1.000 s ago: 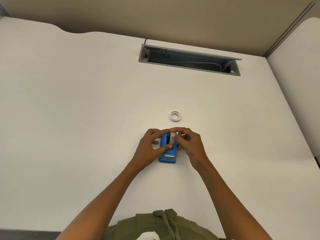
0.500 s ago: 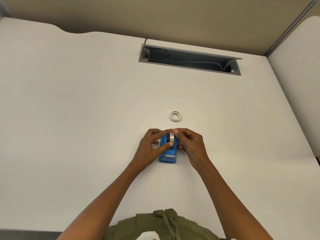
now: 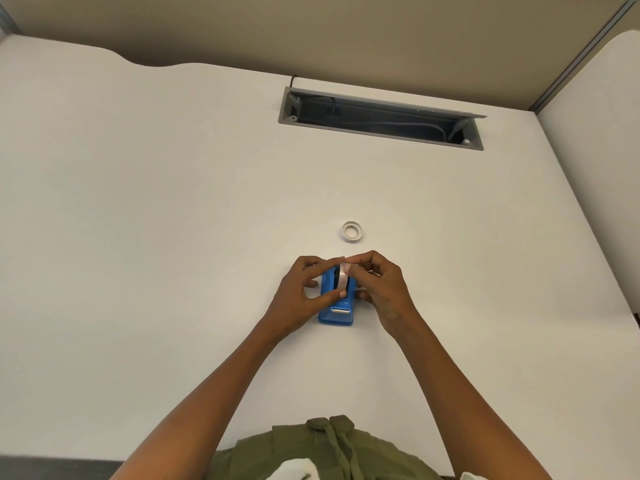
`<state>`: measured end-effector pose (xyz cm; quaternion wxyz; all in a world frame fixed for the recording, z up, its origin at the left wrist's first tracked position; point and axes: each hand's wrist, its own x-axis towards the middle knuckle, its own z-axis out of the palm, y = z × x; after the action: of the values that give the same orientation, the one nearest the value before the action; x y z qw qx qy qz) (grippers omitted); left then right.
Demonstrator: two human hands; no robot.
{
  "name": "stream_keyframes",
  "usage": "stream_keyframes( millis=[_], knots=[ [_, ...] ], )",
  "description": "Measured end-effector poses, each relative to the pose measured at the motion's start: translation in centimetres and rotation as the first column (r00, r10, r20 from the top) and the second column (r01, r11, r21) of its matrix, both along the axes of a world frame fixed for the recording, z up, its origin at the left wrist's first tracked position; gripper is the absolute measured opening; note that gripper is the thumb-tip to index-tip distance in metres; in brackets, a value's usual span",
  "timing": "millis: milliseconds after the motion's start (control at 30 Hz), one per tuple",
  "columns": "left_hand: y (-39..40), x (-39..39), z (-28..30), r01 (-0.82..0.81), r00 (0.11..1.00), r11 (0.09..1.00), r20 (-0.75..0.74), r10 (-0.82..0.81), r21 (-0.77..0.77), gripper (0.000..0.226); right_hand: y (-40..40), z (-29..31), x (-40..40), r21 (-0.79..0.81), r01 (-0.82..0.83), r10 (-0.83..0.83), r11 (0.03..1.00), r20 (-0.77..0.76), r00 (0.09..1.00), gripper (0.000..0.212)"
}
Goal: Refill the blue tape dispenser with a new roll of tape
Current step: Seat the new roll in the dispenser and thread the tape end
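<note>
Together, left hand (image 3: 301, 296), right hand (image 3: 382, 289), pinching tape roll (image 3: 343, 277)

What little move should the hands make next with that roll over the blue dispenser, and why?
Probably press the tape roll down into the blue dispenser. Both the left hand and the right hand pinch it upright above the slot, apparently not yet seated.

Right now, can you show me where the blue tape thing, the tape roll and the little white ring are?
blue tape dispenser (image 3: 337, 315): head view, its near front end.
tape roll (image 3: 343, 276): head view, its rim.
white ring (image 3: 352, 231): head view, its band.
</note>
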<state>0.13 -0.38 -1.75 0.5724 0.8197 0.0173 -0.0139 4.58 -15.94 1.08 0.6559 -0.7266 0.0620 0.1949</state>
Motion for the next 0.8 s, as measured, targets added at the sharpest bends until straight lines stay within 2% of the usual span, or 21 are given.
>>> stream_keyframes(
  millis=[200,367,533,800],
  knots=[
    [0.2,0.2,0.0,0.008,1.000,1.000,-0.001,-0.008,0.014,0.049,-0.8,0.0,-0.6,0.026,-0.060,0.056,0.998,0.118,0.991,0.009],
    [0.2,0.3,-0.1,0.002,1.000,1.000,-0.001,-0.002,0.018,0.050,-1.4,0.0,-0.2,-0.085,-0.185,0.197,0.979,0.164,0.967,0.025],
    [0.2,0.4,0.0,0.003,1.000,1.000,-0.004,-0.003,0.020,0.050,-1.3,0.2,0.1,-0.059,-0.168,0.174,0.984,0.124,0.977,0.025],
    [0.1,0.4,0.1,-0.004,1.000,1.000,-0.031,0.005,0.022,0.051,-0.9,0.8,0.3,0.069,-0.102,0.104,0.992,-0.026,0.994,0.022]
  ],
)
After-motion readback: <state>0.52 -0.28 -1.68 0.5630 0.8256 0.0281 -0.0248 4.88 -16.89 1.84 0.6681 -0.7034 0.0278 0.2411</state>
